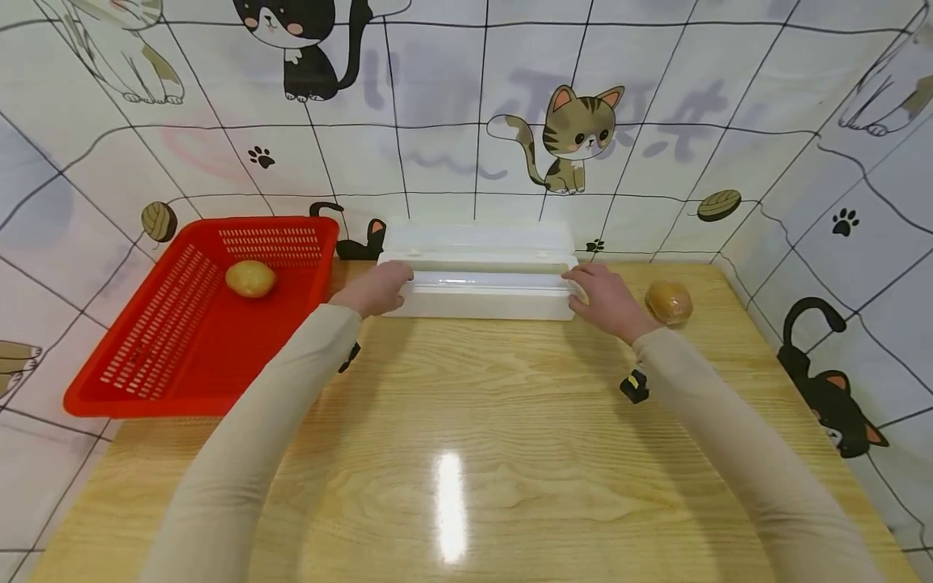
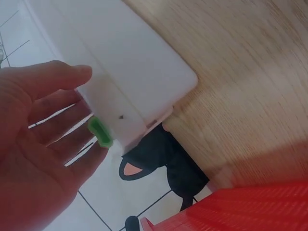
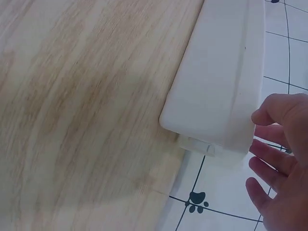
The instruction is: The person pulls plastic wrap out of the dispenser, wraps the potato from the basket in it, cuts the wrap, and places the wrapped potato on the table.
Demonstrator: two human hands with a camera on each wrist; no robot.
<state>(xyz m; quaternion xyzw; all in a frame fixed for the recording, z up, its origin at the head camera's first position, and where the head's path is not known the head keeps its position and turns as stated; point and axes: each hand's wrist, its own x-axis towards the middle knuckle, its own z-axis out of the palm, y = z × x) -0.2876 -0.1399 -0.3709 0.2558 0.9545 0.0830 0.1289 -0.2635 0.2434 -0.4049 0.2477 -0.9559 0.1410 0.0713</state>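
Note:
Against the back wall stands a white cling film box [image 1: 477, 306], its lid [image 1: 477, 239] raised. A glossy strip of cling film [image 1: 484, 280] runs across its top. My left hand [image 1: 375, 289] grips the left end, thumb in front and fingers over the upper edge. Beside those fingers, the left wrist view shows a green slider [image 2: 100, 132]. At the opposite end my right hand [image 1: 608, 300] holds the upper edge between thumb and index finger, its other fingers spread behind in the right wrist view. Whether either hand also pinches film is hidden.
A red plastic basket [image 1: 211, 356] with a potato [image 1: 251, 278] in it stands at the left. Right of the box, near my right hand, lies a round potato-like item [image 1: 669, 303] in shiny clear wrap. Cat-print cloth [image 1: 437, 162] lines the back and sides of the wooden table [image 1: 525, 437].

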